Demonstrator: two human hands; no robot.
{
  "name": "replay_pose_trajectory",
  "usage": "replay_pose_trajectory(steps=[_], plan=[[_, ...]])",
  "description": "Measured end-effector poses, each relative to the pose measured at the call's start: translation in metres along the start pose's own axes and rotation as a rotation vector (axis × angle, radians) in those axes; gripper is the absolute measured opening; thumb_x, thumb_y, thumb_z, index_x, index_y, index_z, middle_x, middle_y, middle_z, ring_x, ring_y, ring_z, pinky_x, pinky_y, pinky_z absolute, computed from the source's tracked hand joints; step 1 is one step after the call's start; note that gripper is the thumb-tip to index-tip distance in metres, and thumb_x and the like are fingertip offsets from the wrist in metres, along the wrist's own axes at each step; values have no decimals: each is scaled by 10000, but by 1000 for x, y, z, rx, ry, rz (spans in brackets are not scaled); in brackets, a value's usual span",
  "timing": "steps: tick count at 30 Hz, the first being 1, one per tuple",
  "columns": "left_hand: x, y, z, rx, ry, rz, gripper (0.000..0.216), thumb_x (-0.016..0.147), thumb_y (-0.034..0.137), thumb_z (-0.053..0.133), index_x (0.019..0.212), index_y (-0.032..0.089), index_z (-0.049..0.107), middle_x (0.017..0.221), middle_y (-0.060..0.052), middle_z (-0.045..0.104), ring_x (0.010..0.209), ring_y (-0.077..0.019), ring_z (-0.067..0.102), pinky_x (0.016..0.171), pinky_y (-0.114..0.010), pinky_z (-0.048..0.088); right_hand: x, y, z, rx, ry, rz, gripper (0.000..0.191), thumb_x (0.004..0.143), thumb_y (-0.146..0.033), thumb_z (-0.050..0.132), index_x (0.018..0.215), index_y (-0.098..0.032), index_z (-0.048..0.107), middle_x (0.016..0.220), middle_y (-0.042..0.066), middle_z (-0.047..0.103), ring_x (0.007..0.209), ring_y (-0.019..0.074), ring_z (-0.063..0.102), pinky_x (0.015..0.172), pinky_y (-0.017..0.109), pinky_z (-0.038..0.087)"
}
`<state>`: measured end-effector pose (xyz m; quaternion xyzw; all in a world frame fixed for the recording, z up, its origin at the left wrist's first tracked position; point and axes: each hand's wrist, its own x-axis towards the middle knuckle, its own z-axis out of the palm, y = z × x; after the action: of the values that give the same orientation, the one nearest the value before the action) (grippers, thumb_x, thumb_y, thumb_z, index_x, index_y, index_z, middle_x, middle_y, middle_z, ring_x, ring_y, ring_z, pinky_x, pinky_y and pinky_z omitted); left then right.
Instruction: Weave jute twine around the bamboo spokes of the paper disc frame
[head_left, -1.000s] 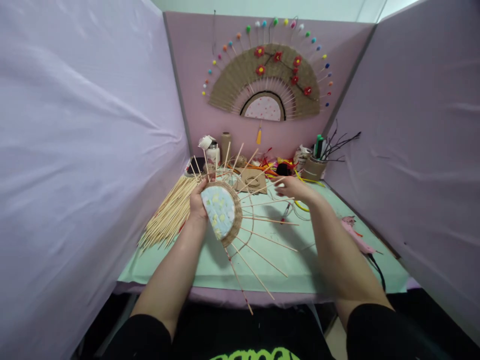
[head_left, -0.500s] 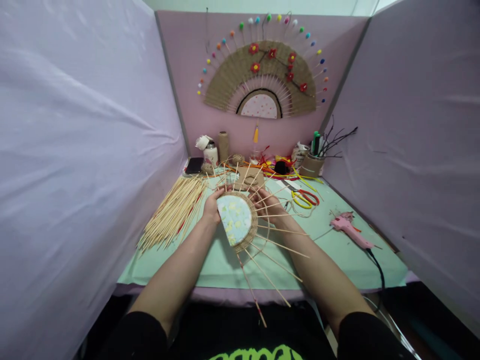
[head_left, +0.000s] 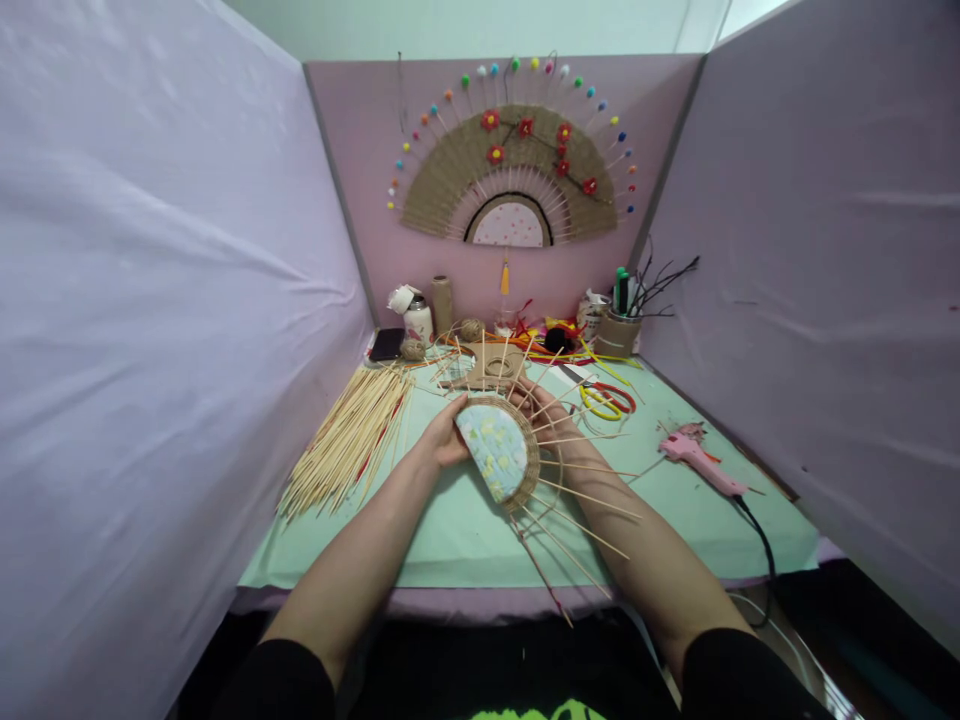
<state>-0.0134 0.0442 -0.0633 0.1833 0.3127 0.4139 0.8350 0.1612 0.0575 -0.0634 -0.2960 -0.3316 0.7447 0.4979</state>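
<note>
A half-round fan base [head_left: 493, 448] covered in light blue floral fabric, with a woven twine border, is held up over the table, tilted. Thin bamboo sticks [head_left: 592, 490] radiate from its curved edge. My left hand [head_left: 448, 435] is closed on the base's upper left corner, thumb in front. Behind the upper right sticks, my right hand [head_left: 541, 408] has its fingers bent around a strand of twine [head_left: 561, 455]; the sticks partly hide them. That strand loops down outside the border. One darker reddish stick [head_left: 541, 570] points down toward the table's front edge.
A pile of bamboo sticks [head_left: 345, 440] lies at left. Scissors [head_left: 606, 400] and a corded pink glue gun [head_left: 701, 462] lie at right. Along the back are a phone [head_left: 387, 344], a bottle [head_left: 418, 320], and a pot of twigs [head_left: 619, 330]. A finished fan [head_left: 450, 175] hangs behind.
The fan base has shifted right in my hands and turned slightly, and both hands moved along with it. My view has tilted up a little.
</note>
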Motion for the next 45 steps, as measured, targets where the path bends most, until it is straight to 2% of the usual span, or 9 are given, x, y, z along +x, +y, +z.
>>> replay_pose_trajectory(steps=[3, 8, 16, 19, 22, 29, 33, 37, 45], plan=[[-3, -2, 0, 26, -22, -4, 331, 903, 328, 524, 1098, 91, 647, 900, -142, 747, 849, -267, 716, 905, -423, 490, -4, -8, 1, -29, -5, 18, 220, 748, -470, 651, 835, -267, 655, 717, 15, 723, 816, 278, 662, 739, 388, 514], [-6, -11, 1, 127, -45, 103, 246, 824, 88, 585, 1057, 105, 664, 846, -120, 755, 804, -246, 727, 944, -399, 484, -5, -15, 1, -49, -62, -36, 259, 715, -535, 658, 792, -289, 634, 758, 5, 716, 897, 281, 647, 743, 376, 511], [-12, 11, 4, -18, 81, 269, 224, 852, 154, 547, 1036, 104, 664, 800, -105, 752, 808, -252, 730, 904, -409, 533, 1, -8, -4, -49, -202, 3, 393, 795, -598, 586, 933, -233, 631, 781, 12, 659, 657, 147, 597, 560, 256, 461], [-16, 19, 4, -23, 128, 344, 245, 837, 152, 564, 1059, 103, 654, 787, -85, 753, 781, -234, 732, 897, -388, 543, -3, -9, -3, -57, -238, 16, 344, 766, -505, 680, 926, -206, 626, 583, -53, 508, 441, 69, 400, 420, 189, 320], [-18, 23, 4, -7, 152, 373, 263, 834, 155, 565, 1078, 94, 643, 782, -79, 753, 774, -223, 732, 903, -372, 544, -8, -10, -2, -71, -282, -47, 281, 713, -346, 767, 891, -183, 624, 498, -100, 334, 403, 41, 257, 396, 176, 246], [-23, 29, 3, -8, 130, 383, 320, 828, 158, 571, 1140, 109, 622, 779, -66, 755, 744, -212, 733, 875, -355, 556, -7, -10, -5, -93, -140, -102, 262, 659, -288, 805, 719, -186, 571, 579, -58, 479, 537, 70, 463, 547, 206, 446], [-27, 32, 4, -10, 139, 380, 285, 847, 168, 551, 1113, 102, 629, 767, -72, 753, 688, -200, 727, 828, -353, 571, -8, -15, -3, -119, -150, -66, 280, 665, -267, 792, 713, -180, 530, 603, -45, 516, 477, 45, 406, 430, 162, 338], [-28, 35, 4, 7, 142, 402, 255, 860, 175, 536, 1072, 81, 640, 806, -95, 755, 724, -212, 728, 818, -363, 573, -9, -22, -7, -102, -156, -64, 338, 688, -321, 786, 705, -188, 476, 488, -105, 333, 389, 17, 175, 359, 152, 138], [-28, 39, 1, 4, 157, 405, 317, 851, 179, 541, 1139, 77, 624, 812, -100, 753, 740, -221, 728, 829, -381, 569, -10, -41, -27, 5, -125, -159, 366, 695, -268, 784, 668, -194, 426, 498, -105, 295, 413, 32, 189, 364, 139, 167]])
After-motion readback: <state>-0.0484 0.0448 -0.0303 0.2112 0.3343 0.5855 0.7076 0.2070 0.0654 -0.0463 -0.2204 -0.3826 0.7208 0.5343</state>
